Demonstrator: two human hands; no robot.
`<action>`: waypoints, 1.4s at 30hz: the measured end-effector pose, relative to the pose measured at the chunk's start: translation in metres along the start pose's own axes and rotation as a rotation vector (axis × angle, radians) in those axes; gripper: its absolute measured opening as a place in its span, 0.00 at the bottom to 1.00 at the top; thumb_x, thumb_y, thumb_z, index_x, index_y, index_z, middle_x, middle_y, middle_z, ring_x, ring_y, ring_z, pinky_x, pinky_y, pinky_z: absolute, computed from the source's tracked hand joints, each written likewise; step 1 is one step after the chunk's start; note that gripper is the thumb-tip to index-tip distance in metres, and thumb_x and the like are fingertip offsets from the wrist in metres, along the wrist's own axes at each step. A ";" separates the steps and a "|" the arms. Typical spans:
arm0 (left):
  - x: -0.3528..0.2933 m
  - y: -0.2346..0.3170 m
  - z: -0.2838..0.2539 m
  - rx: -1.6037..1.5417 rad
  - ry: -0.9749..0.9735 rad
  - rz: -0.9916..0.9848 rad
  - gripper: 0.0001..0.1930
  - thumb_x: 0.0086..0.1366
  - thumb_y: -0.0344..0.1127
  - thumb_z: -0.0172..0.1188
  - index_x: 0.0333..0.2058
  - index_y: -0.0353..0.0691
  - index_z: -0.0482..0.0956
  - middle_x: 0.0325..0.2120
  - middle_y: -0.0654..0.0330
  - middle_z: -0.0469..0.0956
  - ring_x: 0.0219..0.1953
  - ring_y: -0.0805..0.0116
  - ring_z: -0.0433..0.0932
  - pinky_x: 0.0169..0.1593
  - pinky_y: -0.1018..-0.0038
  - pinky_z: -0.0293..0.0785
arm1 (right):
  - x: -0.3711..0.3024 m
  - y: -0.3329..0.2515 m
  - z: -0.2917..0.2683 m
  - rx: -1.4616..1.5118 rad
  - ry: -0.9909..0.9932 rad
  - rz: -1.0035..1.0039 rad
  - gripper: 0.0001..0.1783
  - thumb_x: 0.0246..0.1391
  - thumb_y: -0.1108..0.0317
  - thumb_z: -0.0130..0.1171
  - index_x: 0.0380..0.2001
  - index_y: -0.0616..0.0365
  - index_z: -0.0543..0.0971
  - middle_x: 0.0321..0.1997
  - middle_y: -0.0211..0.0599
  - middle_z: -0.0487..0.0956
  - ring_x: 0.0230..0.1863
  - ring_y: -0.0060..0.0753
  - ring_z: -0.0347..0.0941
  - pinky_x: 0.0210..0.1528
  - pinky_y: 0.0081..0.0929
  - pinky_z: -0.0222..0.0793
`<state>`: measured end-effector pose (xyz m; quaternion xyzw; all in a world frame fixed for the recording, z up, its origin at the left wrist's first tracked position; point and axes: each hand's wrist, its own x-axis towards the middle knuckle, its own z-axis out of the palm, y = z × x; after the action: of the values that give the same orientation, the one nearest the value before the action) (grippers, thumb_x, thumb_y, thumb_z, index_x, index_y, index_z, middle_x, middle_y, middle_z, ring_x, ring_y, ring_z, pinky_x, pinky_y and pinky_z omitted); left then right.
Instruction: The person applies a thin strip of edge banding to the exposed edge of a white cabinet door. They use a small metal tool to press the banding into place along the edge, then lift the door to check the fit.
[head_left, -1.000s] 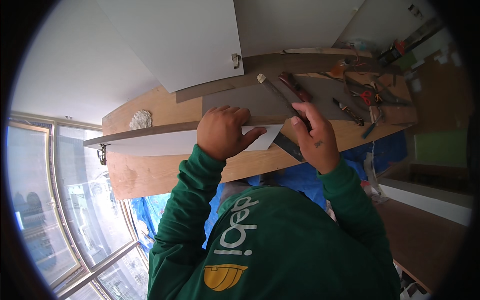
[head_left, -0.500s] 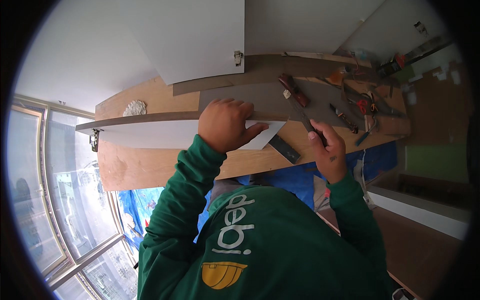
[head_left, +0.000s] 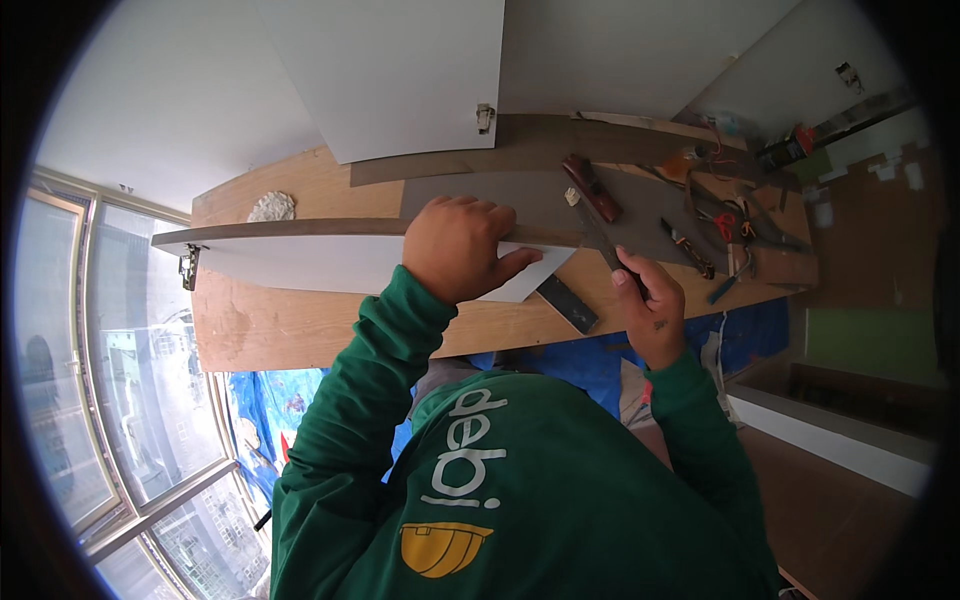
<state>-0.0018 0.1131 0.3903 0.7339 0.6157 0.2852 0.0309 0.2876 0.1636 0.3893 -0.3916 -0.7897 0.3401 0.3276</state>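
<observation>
Pale grey lettering — one short word in rounded, lower-case letters — stands on the green long-sleeved cloth top, beside a yellow hard-hat-shaped emblem with dark outlines.

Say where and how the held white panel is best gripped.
The panel is probably best taken by its brown upper edge, from above, where the left grip sits: it looks narrow enough to wrap over, clear of the hinge at the left end.
</observation>
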 end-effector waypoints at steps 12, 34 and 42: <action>0.000 0.001 -0.003 0.036 -0.061 -0.022 0.26 0.62 0.60 0.73 0.27 0.41 0.80 0.24 0.56 0.82 0.33 0.50 0.83 0.41 0.54 0.77 | -0.011 -0.007 -0.014 -0.141 -0.056 -0.007 0.14 0.70 0.75 0.63 0.56 0.68 0.84 0.45 0.51 0.87 0.46 0.44 0.86 0.48 0.33 0.80; -0.001 0.002 -0.001 0.040 -0.036 -0.020 0.26 0.61 0.60 0.74 0.25 0.41 0.79 0.22 0.57 0.80 0.32 0.51 0.82 0.40 0.55 0.76 | -0.011 0.010 0.002 -0.001 0.044 -0.045 0.15 0.71 0.72 0.63 0.57 0.67 0.82 0.44 0.46 0.85 0.44 0.40 0.83 0.49 0.34 0.78; -0.003 0.001 -0.001 0.024 -0.033 -0.027 0.25 0.60 0.58 0.76 0.28 0.41 0.81 0.21 0.57 0.78 0.30 0.50 0.81 0.38 0.55 0.75 | -0.028 0.008 0.005 0.016 0.021 0.087 0.16 0.72 0.69 0.63 0.59 0.64 0.79 0.42 0.40 0.83 0.42 0.32 0.79 0.46 0.31 0.75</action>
<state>-0.0013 0.1099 0.3905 0.7304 0.6284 0.2653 0.0362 0.3000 0.1421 0.3734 -0.4265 -0.7656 0.3564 0.3240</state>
